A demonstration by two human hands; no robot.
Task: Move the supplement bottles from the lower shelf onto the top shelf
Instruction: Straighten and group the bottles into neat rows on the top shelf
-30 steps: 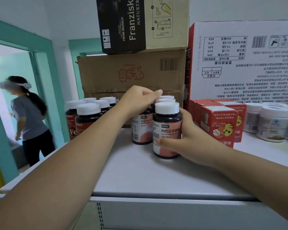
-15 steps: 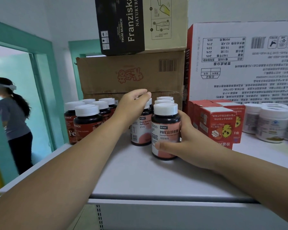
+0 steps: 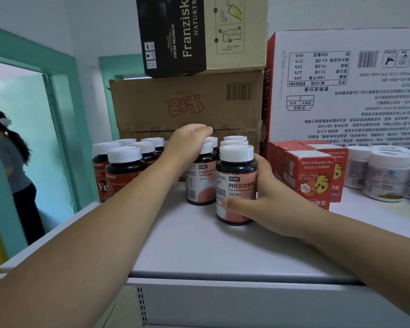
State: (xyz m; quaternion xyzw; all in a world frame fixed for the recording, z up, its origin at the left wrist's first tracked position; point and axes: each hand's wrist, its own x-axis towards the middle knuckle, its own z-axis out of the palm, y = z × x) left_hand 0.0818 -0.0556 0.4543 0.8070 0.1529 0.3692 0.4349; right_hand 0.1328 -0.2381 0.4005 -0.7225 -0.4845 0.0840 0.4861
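Evidently the right grip (image 3: 265,197) wraps the dark, white-capped, pink-labelled supplement bottle (image 3: 234,185) standing on the grey metal top shelf (image 3: 199,245), probably to square it into its row; the left grip (image 3: 189,143) cups the cap of a matching bottle (image 3: 200,183) just behind.

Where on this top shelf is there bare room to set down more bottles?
Free: the shelf in front, from the pink-label bottle gripped by the right hand to its edge, and the patch before the red cartons. Crowded: the back, dark bottles against the cardboard boxes.
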